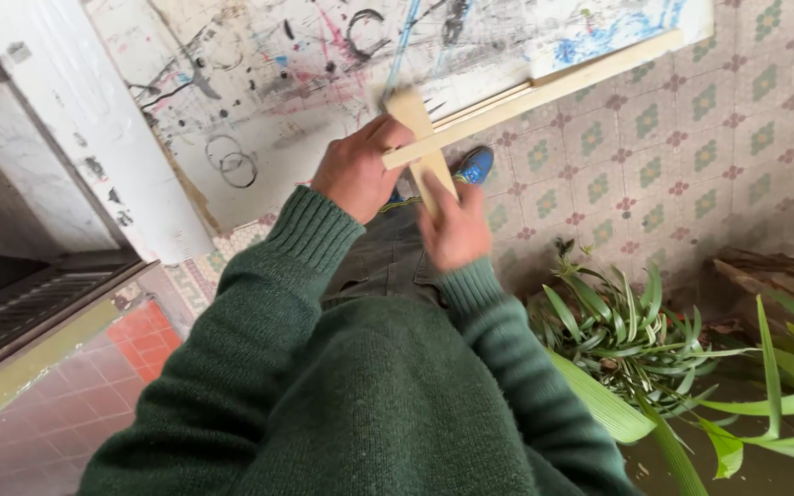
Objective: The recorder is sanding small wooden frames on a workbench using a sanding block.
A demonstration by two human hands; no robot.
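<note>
Seen from above: left hand (356,170) grips a long wood slat (544,92), right hand (455,230) holds a short slat (426,147) crossed under it, apparently not yet fixed, w/ painted board (323,64) behind.

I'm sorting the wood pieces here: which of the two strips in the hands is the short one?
The short strip, upright and gripped by the right hand. The long strip crosses it, held by the left hand.

The person wears a dark green knitted sweater (360,404) with ribbed cuffs (316,230) at both wrists. Below it show grey-green trousers (388,262), perhaps corduroy, and a bright blue shoe (473,166) with what seem to be yellow laces.
</note>
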